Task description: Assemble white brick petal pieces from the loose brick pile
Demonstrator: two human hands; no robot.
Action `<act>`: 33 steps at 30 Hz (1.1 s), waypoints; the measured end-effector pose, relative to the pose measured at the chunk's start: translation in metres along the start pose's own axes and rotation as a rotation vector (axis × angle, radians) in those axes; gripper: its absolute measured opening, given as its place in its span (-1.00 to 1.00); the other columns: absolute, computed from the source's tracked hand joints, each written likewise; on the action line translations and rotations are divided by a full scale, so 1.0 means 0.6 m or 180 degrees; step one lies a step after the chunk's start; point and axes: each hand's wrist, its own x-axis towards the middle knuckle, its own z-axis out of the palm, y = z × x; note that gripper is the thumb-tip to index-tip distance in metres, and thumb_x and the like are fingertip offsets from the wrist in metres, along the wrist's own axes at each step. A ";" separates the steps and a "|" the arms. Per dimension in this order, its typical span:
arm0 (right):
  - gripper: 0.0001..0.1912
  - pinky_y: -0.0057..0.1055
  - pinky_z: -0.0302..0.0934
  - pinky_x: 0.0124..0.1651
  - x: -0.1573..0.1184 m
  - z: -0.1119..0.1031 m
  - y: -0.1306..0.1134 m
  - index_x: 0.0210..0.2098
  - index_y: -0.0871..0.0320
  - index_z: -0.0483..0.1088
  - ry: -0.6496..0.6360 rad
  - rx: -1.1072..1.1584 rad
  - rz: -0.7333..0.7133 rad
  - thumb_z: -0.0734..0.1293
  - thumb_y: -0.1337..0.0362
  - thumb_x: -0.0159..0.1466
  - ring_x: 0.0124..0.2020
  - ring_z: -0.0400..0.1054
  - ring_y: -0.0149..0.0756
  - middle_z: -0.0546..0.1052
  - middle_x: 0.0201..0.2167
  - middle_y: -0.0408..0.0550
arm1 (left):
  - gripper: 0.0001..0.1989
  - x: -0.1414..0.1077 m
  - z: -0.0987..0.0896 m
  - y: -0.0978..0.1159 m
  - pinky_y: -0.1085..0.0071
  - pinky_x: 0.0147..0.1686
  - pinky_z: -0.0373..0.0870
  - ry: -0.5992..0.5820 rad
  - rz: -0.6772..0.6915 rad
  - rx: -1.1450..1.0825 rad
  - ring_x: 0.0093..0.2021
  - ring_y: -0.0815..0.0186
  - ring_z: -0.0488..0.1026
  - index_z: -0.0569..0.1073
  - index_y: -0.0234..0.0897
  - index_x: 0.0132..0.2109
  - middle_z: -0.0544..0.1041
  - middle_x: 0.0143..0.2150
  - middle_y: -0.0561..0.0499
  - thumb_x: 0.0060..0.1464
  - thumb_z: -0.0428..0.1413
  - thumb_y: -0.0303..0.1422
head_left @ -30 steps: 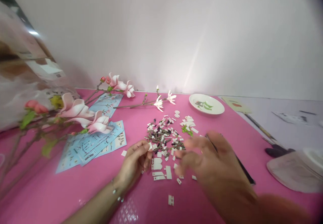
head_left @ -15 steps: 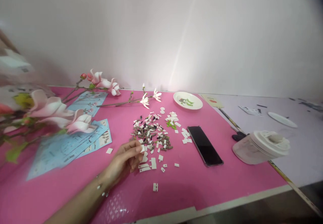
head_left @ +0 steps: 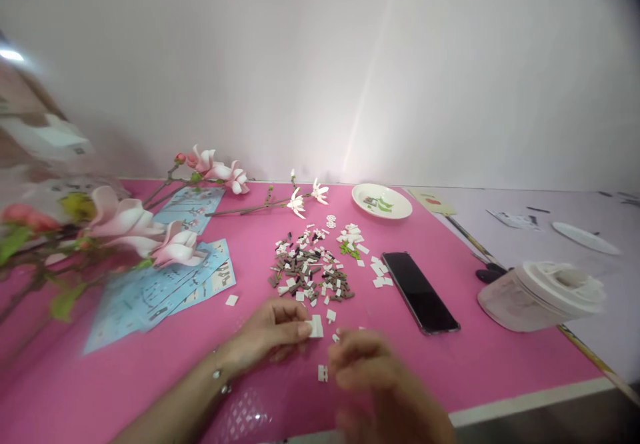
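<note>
Well, I am working over a pink-topped desk [head_left: 450, 364] in this single head view. My left grip [head_left: 270, 337] is pinching a small white plastic piece [head_left: 315, 326] between thumb and fingertips, holding it just above the desk in front of the parts. My right grip [head_left: 365, 371] is blurred and moving close beside it, with the fingers curled together, and I cannot tell whether it is holding anything. A lone white piece [head_left: 323, 373] is lying just below, between my two hands.

As far as I can see, most of the work is left: a big heap of small brown and white bricks [head_left: 313, 267] is lying loose ahead of me, with white tiles [head_left: 353, 234] and green leaf pieces [head_left: 349, 251] beside it and two round white pieces [head_left: 331, 221] beyond. A white plate [head_left: 381, 201] is holding a few more green and dark parts. On the done side, magnolia stems [head_left: 215, 172] with pink-and-white blossoms [head_left: 127, 224] are lying whole at the back and left, near blue instruction sheets [head_left: 160, 291]. To the right, a black phone [head_left: 420, 292] is lying flat, near a plastic tub [head_left: 540, 297].
</note>
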 end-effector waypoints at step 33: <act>-0.91 -0.27 0.17 -0.23 0.050 -0.016 0.146 -0.36 0.09 0.46 -0.0474 -0.2186 0.0140 0.32 0.24 0.20 -0.31 0.31 -0.21 0.42 -0.39 -0.06 | -0.87 0.014 -0.009 -0.001 0.41 -0.31 0.23 0.1911 0.1270 0.2375 -0.32 0.29 0.33 0.41 -0.28 -0.40 0.43 -0.38 0.01 0.12 0.05 -0.42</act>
